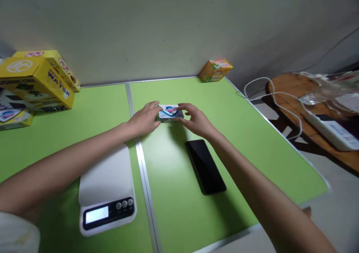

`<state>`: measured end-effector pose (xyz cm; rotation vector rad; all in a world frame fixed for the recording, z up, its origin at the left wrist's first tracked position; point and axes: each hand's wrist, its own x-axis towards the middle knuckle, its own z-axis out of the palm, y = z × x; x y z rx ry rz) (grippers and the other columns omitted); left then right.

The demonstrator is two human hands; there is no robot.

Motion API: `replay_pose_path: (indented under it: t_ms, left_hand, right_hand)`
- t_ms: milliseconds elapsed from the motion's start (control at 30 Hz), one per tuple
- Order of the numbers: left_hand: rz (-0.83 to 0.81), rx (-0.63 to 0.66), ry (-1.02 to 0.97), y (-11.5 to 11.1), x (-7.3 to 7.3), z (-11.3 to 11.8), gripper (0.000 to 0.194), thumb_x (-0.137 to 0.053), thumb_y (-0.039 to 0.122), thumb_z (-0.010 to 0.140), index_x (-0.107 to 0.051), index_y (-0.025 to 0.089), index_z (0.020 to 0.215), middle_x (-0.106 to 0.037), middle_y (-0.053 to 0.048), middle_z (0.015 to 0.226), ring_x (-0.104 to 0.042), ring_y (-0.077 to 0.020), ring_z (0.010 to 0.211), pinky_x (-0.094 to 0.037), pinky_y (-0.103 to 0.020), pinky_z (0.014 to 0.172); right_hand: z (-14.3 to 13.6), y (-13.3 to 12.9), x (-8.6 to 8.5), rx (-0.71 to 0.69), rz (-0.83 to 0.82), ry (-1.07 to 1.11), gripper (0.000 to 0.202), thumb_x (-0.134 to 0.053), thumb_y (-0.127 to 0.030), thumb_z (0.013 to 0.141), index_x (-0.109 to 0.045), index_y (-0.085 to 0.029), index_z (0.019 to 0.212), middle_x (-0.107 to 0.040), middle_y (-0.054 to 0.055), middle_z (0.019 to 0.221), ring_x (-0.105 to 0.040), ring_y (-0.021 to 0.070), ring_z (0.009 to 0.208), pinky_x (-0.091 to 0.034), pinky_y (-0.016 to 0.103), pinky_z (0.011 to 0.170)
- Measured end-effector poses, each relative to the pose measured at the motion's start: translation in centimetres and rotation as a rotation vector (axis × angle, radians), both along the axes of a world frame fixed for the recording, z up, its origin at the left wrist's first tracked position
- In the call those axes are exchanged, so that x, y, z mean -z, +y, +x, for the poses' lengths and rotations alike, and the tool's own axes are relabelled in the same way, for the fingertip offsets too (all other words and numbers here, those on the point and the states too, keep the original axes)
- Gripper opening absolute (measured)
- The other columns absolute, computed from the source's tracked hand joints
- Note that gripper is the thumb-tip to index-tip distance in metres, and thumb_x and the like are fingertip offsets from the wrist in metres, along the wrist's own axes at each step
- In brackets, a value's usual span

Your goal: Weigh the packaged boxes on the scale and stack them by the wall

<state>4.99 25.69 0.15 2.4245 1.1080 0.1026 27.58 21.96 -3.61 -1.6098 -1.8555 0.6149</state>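
Note:
A small white and blue soap box [169,111] with a shield logo lies between my two hands near the middle of the green table. My left hand [145,119] grips its left end, thumb and fingers curled round the edge. At the opposite end, my right hand [195,119] pinches the box between thumb and fingers. A dark smartphone [206,167] lies flat below my right wrist. The white digital scale [108,185], its display lit, sits partly under my left forearm with nothing visible on its plate.
Yellow cartons [53,82] stand at the back left, with another soap box [17,119] in front. An orange and green box [215,70] is at the back right corner. Beyond the table's right edge, a wooden stool [280,84] carries a power strip [333,129] and white cables.

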Motion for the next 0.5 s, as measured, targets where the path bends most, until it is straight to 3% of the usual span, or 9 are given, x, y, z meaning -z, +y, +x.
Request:
replay_pose_path:
  t_ms: [67,133,267,400,500]
  left_hand:
    - [0.031,-0.013,0.014,1.1,0.8,1.9,0.045,-0.063,0.021,0.086,-0.049,0.014,0.129,-0.034,-0.017,0.157,-0.029,-0.0316,0.147,-0.031,-0.050,0.117]
    - [0.042,-0.017,0.027,1.9,1.6,3.1,0.043,-0.067,0.020,0.083,-0.050,0.014,0.122,-0.047,-0.017,0.145,-0.043,-0.0313,0.136,-0.041,-0.046,0.108]
    - [0.047,-0.009,0.038,2.8,2.1,3.5,0.034,-0.064,0.018,0.080,-0.052,0.016,0.112,-0.058,-0.012,0.122,-0.057,-0.0268,0.112,-0.048,-0.038,0.092]
    - [0.020,0.047,0.044,1.7,-0.3,1.0,0.037,-0.064,0.018,0.078,-0.052,0.017,0.113,-0.058,-0.010,0.120,-0.056,-0.0272,0.112,-0.048,-0.039,0.091]
    - [-0.018,0.053,0.038,-1.1,-3.2,-3.3,0.043,-0.064,0.023,0.079,-0.050,0.019,0.119,-0.057,-0.009,0.123,-0.057,-0.0275,0.112,-0.050,-0.041,0.092]
  right_hand:
    - [1.0,0.8,1.1,-0.012,-0.019,0.000,0.034,-0.065,-0.019,0.074,-0.062,-0.022,0.108,-0.055,0.014,0.140,-0.053,0.0324,0.129,-0.049,0.055,0.099]
    - [1.5,1.5,1.9,-0.039,-0.039,0.014,0.035,-0.065,-0.016,0.072,-0.061,-0.022,0.106,-0.053,0.014,0.143,-0.051,0.0320,0.130,-0.048,0.055,0.101]
    - [1.8,1.8,2.3,-0.073,-0.028,0.076,0.032,-0.065,-0.014,0.070,-0.058,-0.021,0.101,-0.057,0.012,0.134,-0.057,0.0302,0.121,-0.051,0.052,0.097]
    - [0.3,-0.3,0.6,-0.132,0.031,0.113,0.029,-0.070,-0.022,0.072,-0.059,-0.022,0.099,-0.062,0.010,0.119,-0.061,0.0289,0.110,-0.054,0.049,0.090]
    - [-2.8,-2.9,-1.5,-0.225,0.071,0.122,0.031,-0.073,-0.031,0.076,-0.058,-0.023,0.103,-0.062,0.010,0.115,-0.061,0.0288,0.107,-0.055,0.046,0.086]
